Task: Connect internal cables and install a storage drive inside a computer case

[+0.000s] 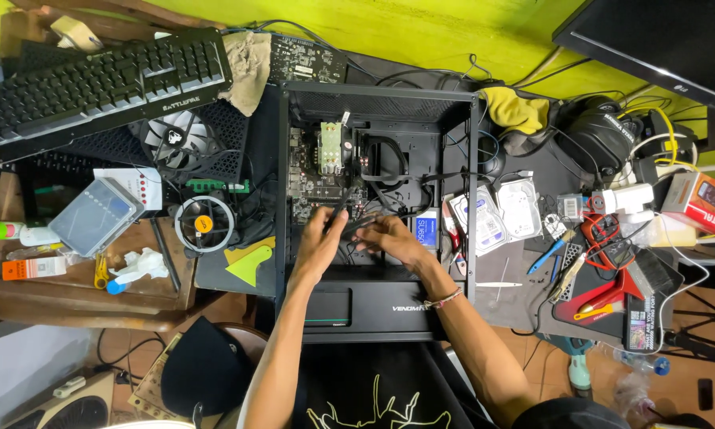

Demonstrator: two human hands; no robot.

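Forearms: both bare arms reach up from the bottom edge of the view into an open black computer case [282, 238] lying flat on a cluttered workbench.
Cable position: a thin black cable [343, 208] sits between the two hands, above the lower middle of the case, just below the circuit board [310, 183].
Cable direction: its long axis runs slanted, rising from near the right hand up past the left fingertips toward the board; its far end is lost among other wires.
Left hand: the left hand [319, 242] has fingers curled and pinched on the cable, thumb side toward the right hand.
Right hand: the right hand [393, 238] lies palm down, fingers half bent and touching the same cable; whether it truly clasps it is hard to tell. A beaded bracelet [443, 299] circles that wrist.
Inside the case: a cooler [330, 147] with pale fins stands on the board, well above the hands.
Left of the case: a black keyboard [95, 83], a round fan [203, 224] and a yellow-green triangle [249, 266].
Right of the case: two silver hard drives [500, 214] and scattered hand tools.
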